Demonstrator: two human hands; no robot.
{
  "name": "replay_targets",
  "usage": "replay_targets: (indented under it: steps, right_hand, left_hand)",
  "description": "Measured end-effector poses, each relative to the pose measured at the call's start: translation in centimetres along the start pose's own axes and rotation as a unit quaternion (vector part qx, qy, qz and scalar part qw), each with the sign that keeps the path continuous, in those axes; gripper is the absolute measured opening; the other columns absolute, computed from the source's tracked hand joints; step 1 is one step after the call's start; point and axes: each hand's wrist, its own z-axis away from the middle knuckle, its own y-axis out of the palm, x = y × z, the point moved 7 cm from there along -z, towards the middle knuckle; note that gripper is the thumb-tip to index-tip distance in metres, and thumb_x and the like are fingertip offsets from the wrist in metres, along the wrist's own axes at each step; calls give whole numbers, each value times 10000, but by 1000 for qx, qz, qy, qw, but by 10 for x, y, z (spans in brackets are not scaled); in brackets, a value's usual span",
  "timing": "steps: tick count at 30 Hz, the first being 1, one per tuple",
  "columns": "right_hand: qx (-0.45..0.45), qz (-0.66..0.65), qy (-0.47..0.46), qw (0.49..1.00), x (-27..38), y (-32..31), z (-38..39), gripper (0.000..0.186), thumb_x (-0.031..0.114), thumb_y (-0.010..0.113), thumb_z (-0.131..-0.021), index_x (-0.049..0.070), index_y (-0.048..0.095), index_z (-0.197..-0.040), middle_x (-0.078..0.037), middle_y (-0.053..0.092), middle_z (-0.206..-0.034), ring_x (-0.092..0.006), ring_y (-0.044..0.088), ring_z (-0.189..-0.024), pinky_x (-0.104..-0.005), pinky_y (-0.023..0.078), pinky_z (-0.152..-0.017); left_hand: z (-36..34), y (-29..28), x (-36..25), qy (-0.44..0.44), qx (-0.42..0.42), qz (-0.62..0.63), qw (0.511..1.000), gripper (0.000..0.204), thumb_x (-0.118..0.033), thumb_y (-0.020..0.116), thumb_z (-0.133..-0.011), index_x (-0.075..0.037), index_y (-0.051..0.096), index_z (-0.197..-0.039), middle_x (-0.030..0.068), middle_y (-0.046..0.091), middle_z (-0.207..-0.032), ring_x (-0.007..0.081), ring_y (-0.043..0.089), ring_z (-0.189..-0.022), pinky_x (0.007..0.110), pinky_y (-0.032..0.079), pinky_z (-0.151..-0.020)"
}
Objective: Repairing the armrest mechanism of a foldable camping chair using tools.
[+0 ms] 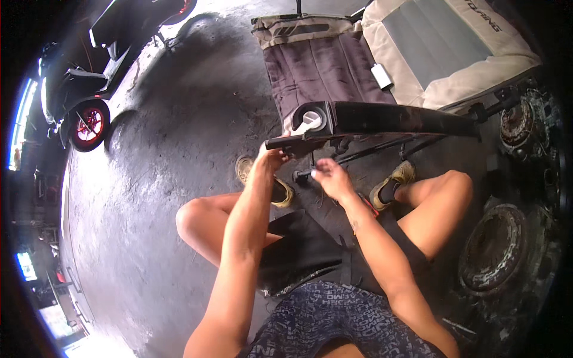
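Observation:
My left hand [273, 156] is raised at the front end of a camping chair's black armrest [406, 118]. Its fingers are closed round the edge of a flat dark piece [285, 142] there, partly hidden behind it. A round cup holder in the armrest contains a white object [309, 122] that I cannot name. Just to the right and lower, my right hand [334, 179] hovers near the chair's dark frame tube [304, 175]. Its fingers are loosely bent and apart, slightly blurred, with nothing visible in them.
A small white box [381, 76] lies on the chair's brown and beige fabric [322, 65]. Greasy round metal parts [494, 247] stand at the right. A motorbike with a red-rimmed wheel [89, 124] is at the far left. My shoes [394, 184] rest under the armrest.

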Motion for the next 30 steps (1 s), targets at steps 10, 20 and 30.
replay_targets:
  steps: [10, 20, 30]
  right_hand:
    - [17, -575, 82, 814, 63, 95, -42, 362, 30, 639, -872, 70, 521, -1212, -101, 577, -1219, -278, 569, -1135, -541, 502, -907]
    - [0, -507, 68, 860, 40, 96, -39, 294, 63, 670, -830, 76, 593, -1113, -69, 634, -990, -165, 606, -757, -313, 510, -608]
    - [37, -493, 58, 867, 53, 85, -27, 295, 112, 614, -869, 46, 579, -1154, -79, 620, -977, -183, 568, -809, -368, 521, -729]
  left_hand:
    - [87, 15, -151, 143, 28, -220, 965, 344, -297, 661, -925, 47, 667, -912, 34, 621, -683, 102, 548, -500, 248, 452, -445]
    - [102, 14, -149, 137, 8, -334, 933, 376, -371, 602, -958, 1, 643, -999, 24, 641, -770, 101, 599, -601, 246, 493, -543]
    - [96, 20, -157, 168, 18, -299, 939, 370, -333, 631, -943, 32, 689, -970, 24, 628, -669, 82, 548, -486, 230, 440, -450]
